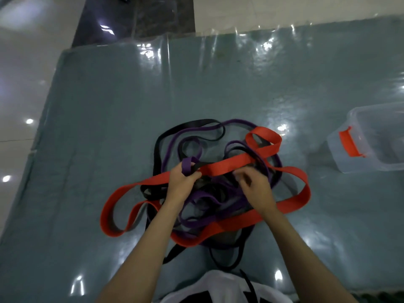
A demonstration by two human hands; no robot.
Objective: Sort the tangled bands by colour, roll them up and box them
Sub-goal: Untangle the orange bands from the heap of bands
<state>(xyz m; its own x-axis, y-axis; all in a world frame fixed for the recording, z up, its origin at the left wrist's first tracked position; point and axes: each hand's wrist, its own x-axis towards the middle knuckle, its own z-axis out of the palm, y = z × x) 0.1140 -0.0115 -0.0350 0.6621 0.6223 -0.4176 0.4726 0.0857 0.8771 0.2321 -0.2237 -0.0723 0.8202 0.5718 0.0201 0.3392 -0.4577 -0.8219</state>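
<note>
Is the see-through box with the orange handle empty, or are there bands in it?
Empty, as far as it shows. The box has no lid on, and only clear plastic shows inside; its right part is cut off.

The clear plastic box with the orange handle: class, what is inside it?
The clear plastic box looks empty: no bands show through its walls, only the mat beneath. Its right part runs out of frame, so that portion cannot be checked.

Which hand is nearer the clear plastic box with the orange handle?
Right. The right hand sits in the tangle, on the side toward the clear plastic box; the left hand is farther, gripping a purple band.
</note>
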